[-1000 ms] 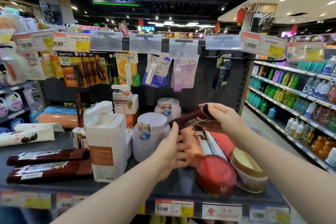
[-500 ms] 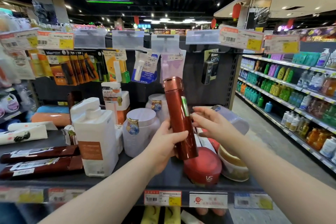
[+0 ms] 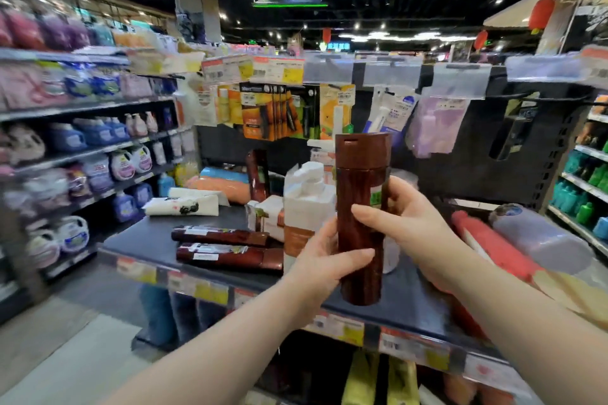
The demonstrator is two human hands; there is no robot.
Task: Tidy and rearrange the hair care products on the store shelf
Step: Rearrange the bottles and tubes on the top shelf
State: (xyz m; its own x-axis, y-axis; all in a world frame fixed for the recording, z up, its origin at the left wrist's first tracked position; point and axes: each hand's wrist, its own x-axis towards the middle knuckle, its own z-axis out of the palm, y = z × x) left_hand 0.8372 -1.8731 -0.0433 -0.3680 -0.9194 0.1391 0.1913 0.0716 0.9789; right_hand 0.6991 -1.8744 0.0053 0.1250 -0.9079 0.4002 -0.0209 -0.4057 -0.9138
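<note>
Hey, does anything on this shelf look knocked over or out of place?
Yes. Two dark brown tubes lie flat near the front edge of the shelf, and a greyish bottle lies on its side at the right, unlike the brown bottle held upright.

Glossy, smooth plastic on the tall red-brown flip-cap bottle (image 3: 360, 207) at centre. Similar sheen on two flat brown tubes (image 3: 227, 255) at nine o'clock; matt white plastic on the square pump bottle (image 3: 306, 194), matt too on the dark shelf board (image 3: 148, 240).
</note>
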